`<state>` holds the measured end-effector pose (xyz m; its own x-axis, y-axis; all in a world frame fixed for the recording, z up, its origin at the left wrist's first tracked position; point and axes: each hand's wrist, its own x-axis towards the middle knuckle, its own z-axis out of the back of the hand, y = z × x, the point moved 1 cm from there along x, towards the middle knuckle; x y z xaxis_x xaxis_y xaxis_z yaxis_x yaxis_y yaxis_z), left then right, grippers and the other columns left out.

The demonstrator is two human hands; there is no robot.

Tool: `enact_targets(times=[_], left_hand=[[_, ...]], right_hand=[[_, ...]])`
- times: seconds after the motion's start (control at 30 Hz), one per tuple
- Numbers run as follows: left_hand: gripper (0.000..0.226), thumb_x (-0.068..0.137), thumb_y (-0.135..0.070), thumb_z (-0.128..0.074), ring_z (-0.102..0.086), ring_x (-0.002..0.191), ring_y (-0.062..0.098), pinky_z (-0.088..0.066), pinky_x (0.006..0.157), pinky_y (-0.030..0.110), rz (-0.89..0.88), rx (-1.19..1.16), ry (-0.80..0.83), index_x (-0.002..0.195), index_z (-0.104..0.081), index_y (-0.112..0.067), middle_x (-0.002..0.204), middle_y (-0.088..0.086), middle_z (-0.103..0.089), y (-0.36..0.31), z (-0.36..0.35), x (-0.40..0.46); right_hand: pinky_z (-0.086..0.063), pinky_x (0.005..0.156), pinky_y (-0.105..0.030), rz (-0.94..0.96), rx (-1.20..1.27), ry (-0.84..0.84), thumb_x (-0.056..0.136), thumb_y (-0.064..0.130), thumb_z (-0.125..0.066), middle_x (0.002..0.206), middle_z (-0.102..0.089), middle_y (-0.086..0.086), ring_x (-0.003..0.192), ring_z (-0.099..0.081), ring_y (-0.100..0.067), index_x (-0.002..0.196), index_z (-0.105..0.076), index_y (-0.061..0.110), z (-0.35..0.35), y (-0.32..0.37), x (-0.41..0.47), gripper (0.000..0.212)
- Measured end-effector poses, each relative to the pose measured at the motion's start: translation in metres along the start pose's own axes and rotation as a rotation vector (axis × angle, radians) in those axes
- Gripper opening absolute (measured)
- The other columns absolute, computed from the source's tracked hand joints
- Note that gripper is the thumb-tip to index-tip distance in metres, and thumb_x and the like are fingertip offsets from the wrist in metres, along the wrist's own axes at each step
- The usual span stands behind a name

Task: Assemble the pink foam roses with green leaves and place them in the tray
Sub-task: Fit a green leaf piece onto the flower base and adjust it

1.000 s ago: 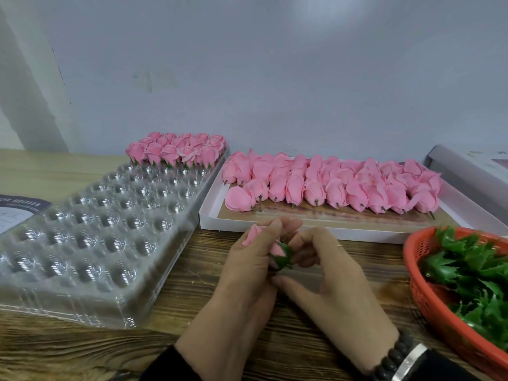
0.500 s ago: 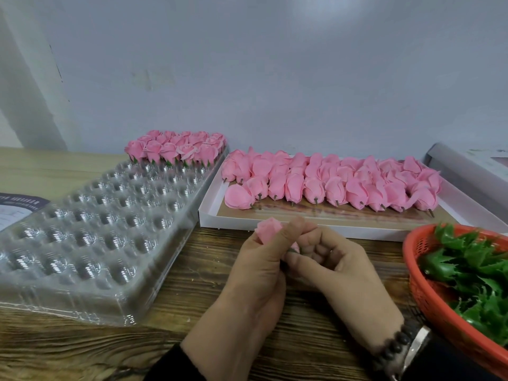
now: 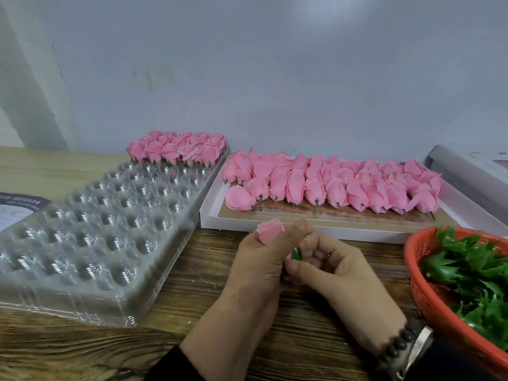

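Wood-grain table (image 3: 192,334) runs under everything I have out, with a pale wall (image 3: 275,64) behind it. Biggest on it is the clear plastic tray (image 3: 90,237) to my left, its rows of round cups mostly bare; only the far end is filled, where finished roses (image 3: 177,148) stand upright and packed close together, green showing under them. Just beside the tray, on its right, sits a shallow white box (image 3: 209,215) with a brown cardboard floor, and bare pink rose heads (image 3: 335,182) lie in it on their sides in overlapping rows, short stubs pointing toward me. At my right edge the red mesh basket (image 3: 420,292) holds a heap of jagged green leaves (image 3: 472,270). A grey box (image 3: 467,171) lies beyond the basket, and a printed paper (image 3: 16,207) pokes out at far left, partly under the tray. My left hand (image 3: 255,276) is in front of the white box, thumb and curled fingers pinching one pink rose (image 3: 270,233) so its bud points up and away. My right hand (image 3: 338,273) is pressed against the left, fingers curled in, pinching a small green leaf (image 3: 297,254) at the base of that rose. A dark bead bracelet (image 3: 398,345) and a metal watch (image 3: 417,350) sit on my right wrist.
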<state>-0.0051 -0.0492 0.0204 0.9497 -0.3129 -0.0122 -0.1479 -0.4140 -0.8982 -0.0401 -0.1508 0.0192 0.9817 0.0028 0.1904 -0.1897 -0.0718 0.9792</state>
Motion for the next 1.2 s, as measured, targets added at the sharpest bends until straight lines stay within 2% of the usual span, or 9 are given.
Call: enact_targets(times=[0.13,0.23,0.33,0.47,0.63,0.77,0.9,1.03,1.2], left_hand=[[0.021,0.075,-0.013,-0.069,-0.068,0.067,0.025,-0.059,0.065,0.033,-0.156,0.135,-0.038,0.078,-0.067,0.008,0.072,0.019,-0.069,-0.004,0.003,0.003],[0.009,0.082,-0.003,-0.065,-0.064,0.06,0.011,-0.052,0.058,0.024,-0.291,0.394,-0.057,0.077,-0.069,0.004,0.064,0.007,-0.069,-0.005,0.009,0.006],[0.005,0.077,-0.004,-0.07,-0.059,0.062,0.018,-0.051,0.062,0.033,-0.317,0.594,-0.074,0.079,-0.065,-0.004,0.067,0.006,-0.065,-0.005,0.012,0.006],[0.055,0.076,-0.007,-0.071,-0.064,0.088,0.018,-0.052,0.083,0.039,-0.309,0.85,-0.004,0.112,-0.046,-0.039,0.091,-0.001,-0.067,-0.005,0.011,0.006],[0.095,0.077,-0.016,-0.07,-0.06,0.095,0.018,-0.047,0.088,0.037,-0.297,1.094,0.076,0.145,-0.008,-0.038,0.096,-0.003,-0.062,-0.006,0.012,0.004],[0.096,0.08,-0.02,-0.067,-0.059,0.1,0.017,-0.046,0.091,0.038,-0.293,1.15,0.127,0.145,0.0,-0.04,0.106,0.0,-0.064,-0.005,0.009,0.001],[0.098,0.078,-0.023,-0.067,-0.058,0.084,0.01,-0.049,0.085,0.032,-0.249,1.071,0.178,0.142,0.002,-0.048,0.085,-0.006,-0.059,-0.004,0.007,0.0],[0.114,0.065,-0.029,-0.081,-0.054,0.105,0.014,-0.045,0.092,0.032,-0.222,1.052,0.148,0.141,0.001,-0.052,0.111,0.0,-0.054,0.0,0.012,0.005],[0.087,0.065,-0.024,-0.081,-0.053,0.098,0.01,-0.04,0.073,0.009,-0.139,0.99,0.065,0.133,-0.029,-0.036,0.112,-0.003,-0.052,0.003,0.017,0.008]], right_hand=[[-0.049,0.071,-0.024,0.098,-0.199,-0.108,0.075,0.002,-0.069,0.081,-0.065,-0.014,0.073,-0.057,-0.022,0.086,-0.064,0.009,0.002,-0.004,0.002,0.013],[-0.046,0.074,-0.014,0.251,-0.335,-0.18,0.081,0.012,-0.068,0.086,-0.066,0.003,0.08,-0.06,-0.01,0.09,-0.063,0.025,0.007,-0.002,0.001,0.017],[-0.041,0.082,-0.009,0.383,-0.565,-0.138,0.077,0.028,-0.064,0.098,-0.061,0.017,0.095,-0.058,-0.006,0.108,-0.055,0.036,0.009,0.0,-0.002,0.034],[-0.037,0.091,-0.008,0.461,-0.729,-0.001,0.081,0.037,-0.053,0.115,-0.052,0.024,0.108,-0.052,0.001,0.12,-0.049,0.044,0.008,0.004,-0.001,0.041],[-0.038,0.082,-0.007,0.413,-0.719,0.064,0.079,0.026,-0.063,0.104,-0.053,0.023,0.095,-0.053,0.004,0.112,-0.056,0.043,0.013,0.006,-0.001,0.037],[-0.042,0.074,-0.013,0.372,-0.675,0.031,0.077,0.026,-0.063,0.091,-0.058,0.017,0.084,-0.056,-0.006,0.096,-0.062,0.04,0.016,0.007,-0.001,0.024],[-0.043,0.069,-0.017,0.366,-0.664,-0.033,0.077,0.023,-0.065,0.082,-0.061,0.01,0.081,-0.057,-0.011,0.078,-0.062,0.031,0.016,0.005,-0.001,0.009],[-0.041,0.065,-0.012,0.358,-0.596,-0.132,0.079,0.007,-0.07,0.079,-0.061,0.01,0.074,-0.056,-0.008,0.077,-0.061,0.028,0.022,0.004,0.001,0.024],[-0.044,0.065,-0.012,0.324,-0.488,-0.17,0.079,0.012,-0.071,0.077,-0.064,0.01,0.072,-0.059,-0.005,0.084,-0.061,0.031,0.024,0.005,0.003,0.022]])
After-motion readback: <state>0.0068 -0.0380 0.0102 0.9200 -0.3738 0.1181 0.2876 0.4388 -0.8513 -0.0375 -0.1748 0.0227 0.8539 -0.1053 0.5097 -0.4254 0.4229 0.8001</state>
